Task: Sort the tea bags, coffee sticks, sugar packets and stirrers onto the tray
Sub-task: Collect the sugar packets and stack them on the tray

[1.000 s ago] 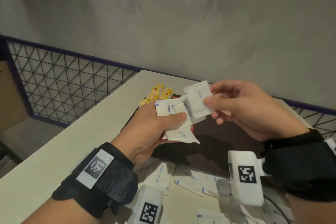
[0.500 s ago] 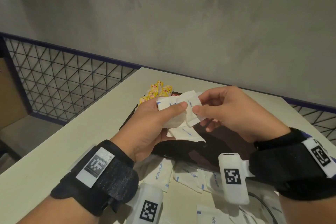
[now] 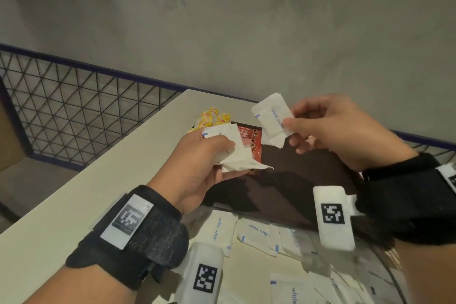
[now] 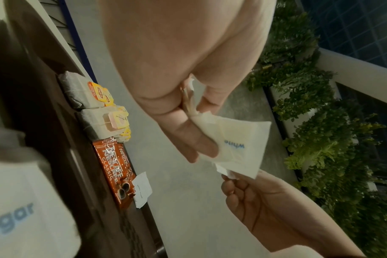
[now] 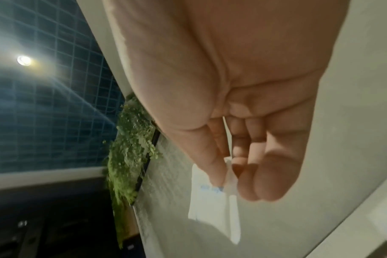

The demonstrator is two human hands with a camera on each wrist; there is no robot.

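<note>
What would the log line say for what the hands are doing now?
left hand: holds sugar packets | right hand: pinches sugar packet | tray: tea bags, coffee sticks

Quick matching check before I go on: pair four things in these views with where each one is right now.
Things:
1. left hand
2. right hand
3. coffee sticks
4. loose sugar packets

Places or states:
A. lying on the dark tray, beside the tea bags
B. spread on the table, nearer than the tray
C. gripping a bunch of sugar packets
D. pinching a single sugar packet, raised

Pairs: 1-C, 2-D, 3-A, 4-B
</note>
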